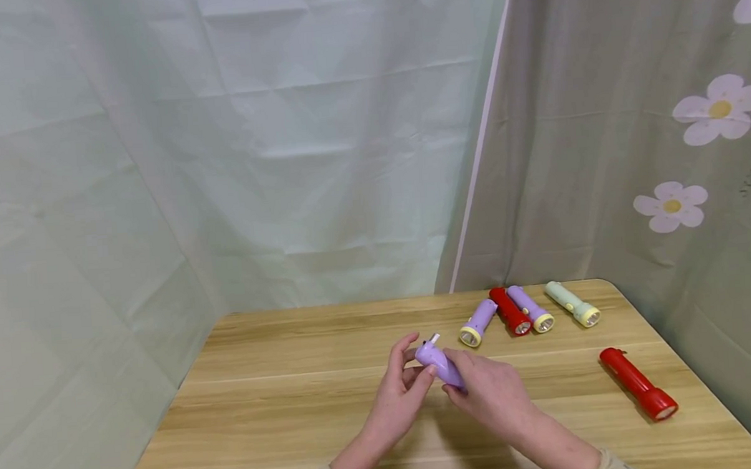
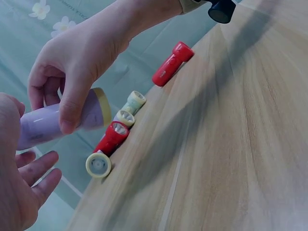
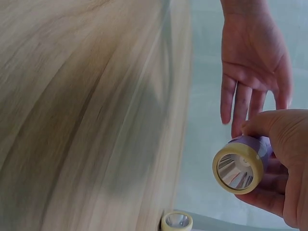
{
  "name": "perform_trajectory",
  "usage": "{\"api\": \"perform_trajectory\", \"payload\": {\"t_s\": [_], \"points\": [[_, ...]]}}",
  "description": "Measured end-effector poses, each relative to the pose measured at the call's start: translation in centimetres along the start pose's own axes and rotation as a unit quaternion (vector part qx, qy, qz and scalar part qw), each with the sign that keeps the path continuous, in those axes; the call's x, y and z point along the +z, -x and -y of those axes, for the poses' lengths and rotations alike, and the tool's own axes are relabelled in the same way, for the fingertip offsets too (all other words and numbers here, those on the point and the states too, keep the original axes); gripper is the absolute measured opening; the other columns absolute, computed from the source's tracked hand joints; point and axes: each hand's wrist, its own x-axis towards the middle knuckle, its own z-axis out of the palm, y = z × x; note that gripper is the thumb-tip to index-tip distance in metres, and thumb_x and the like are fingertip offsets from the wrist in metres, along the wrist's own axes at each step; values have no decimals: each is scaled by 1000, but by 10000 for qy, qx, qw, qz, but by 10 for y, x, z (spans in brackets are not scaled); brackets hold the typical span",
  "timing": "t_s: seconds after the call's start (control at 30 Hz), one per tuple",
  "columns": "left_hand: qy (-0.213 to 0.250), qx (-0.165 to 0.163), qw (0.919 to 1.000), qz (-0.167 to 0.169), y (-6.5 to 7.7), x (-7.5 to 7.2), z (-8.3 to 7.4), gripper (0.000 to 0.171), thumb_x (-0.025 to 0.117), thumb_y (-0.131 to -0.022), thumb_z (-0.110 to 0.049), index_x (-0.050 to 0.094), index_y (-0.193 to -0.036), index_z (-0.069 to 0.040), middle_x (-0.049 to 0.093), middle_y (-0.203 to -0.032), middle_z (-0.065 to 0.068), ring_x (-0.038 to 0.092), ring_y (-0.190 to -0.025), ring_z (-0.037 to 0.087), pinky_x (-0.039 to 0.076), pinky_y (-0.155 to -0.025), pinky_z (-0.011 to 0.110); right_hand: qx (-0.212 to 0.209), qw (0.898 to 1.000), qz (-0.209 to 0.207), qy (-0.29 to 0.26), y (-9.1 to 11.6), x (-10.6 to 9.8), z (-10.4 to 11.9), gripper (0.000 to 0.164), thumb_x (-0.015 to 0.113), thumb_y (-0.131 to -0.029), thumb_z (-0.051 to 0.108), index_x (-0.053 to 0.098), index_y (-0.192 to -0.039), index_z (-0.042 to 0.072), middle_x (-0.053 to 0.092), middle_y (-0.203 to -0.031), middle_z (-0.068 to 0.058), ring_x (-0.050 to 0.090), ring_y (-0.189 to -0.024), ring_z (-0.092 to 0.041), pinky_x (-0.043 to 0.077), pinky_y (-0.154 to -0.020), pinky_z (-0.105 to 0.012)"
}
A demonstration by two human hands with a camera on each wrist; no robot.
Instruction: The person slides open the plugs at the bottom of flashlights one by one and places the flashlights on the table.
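A purple flashlight (image 1: pixel 440 366) with a pale yellow head ring is held above the table. My right hand (image 1: pixel 491 396) grips its body, thumb on one side and fingers on the other. The lens faces the right wrist camera, and its yellow ring (image 3: pixel 260 169) shows there. At the tail end a small pale piece (image 1: pixel 435 338) sticks out. My left hand (image 1: pixel 395 395) is at that tail end, its thumb against the purple body. In the left wrist view its fingers (image 2: pixel 41 171) are spread and fairly straight, not wrapped round the flashlight.
Toward the table's back right lie a purple flashlight (image 1: pixel 479 321), a red one (image 1: pixel 511 312), another purple one (image 1: pixel 531 308) and a pale green one (image 1: pixel 572 303). A second red flashlight (image 1: pixel 638 383) lies near the right edge. Curtains (image 1: pixel 345 157) hang behind the wooden table (image 1: pixel 263 399).
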Motion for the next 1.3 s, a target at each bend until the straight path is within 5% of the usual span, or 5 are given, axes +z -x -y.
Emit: {"api": "perform_trajectory", "payload": {"t_s": [0.3, 0.53, 0.73, 1.0, 1.3], "points": [[-914, 297, 9954, -15, 0, -7, -3, 60, 65, -102, -33, 35, -154, -27, 53, -142, 6, 60, -124, 31, 48, -104, 49, 207, 9997, 25, 138, 5, -5, -16, 56, 92, -74, 32, 67, -121, 11, 76, -100, -2, 71, -79, -15, 54, -55, -34], [-2097, 406, 9768, 147, 2, -15, -3, 65, 62, -101, -45, 32, -157, -30, 50, -148, -2, 56, -128, 21, 48, -104, 49, 399, 9989, 175, 182, 10, -9, -29, 57, 92, -75, 30, 66, -121, 10, 74, -99, -2, 70, -78, -16, 54, -57, -35], [-3271, 818, 9407, 388, 5, -21, -2, 66, 61, -102, -46, 34, -158, -25, 48, -151, -3, 55, -130, 19, 51, -99, 48, 621, 9975, 341, 66, 15, -13, -42, 52, 91, -76, 27, 67, -119, 10, 72, -96, 1, 67, -77, -14, 52, -57, -35], [-4337, 1964, 8769, 666, 7, -22, 1, 65, 67, -98, -38, 42, -153, -14, 54, -146, 3, 55, -130, 21, 49, -104, 44, 820, 9953, 508, 111, 22, -21, -62, 52, 89, -77, 26, 66, -120, 10, 72, -99, -2, 68, -83, -18, 54, -60, -39], [-5204, 2350, 8139, 1077, 13, -16, 4, 68, 64, -98, -48, 41, -155, -19, 53, -145, 4, 55, -129, 22, 44, -109, 46, 1041, 9921, 686, 152, 30, -29, -85, 50, 89, -77, 24, 65, -118, 9, 71, -96, -4, 67, -79, -20, 53, -58, -40]]}}
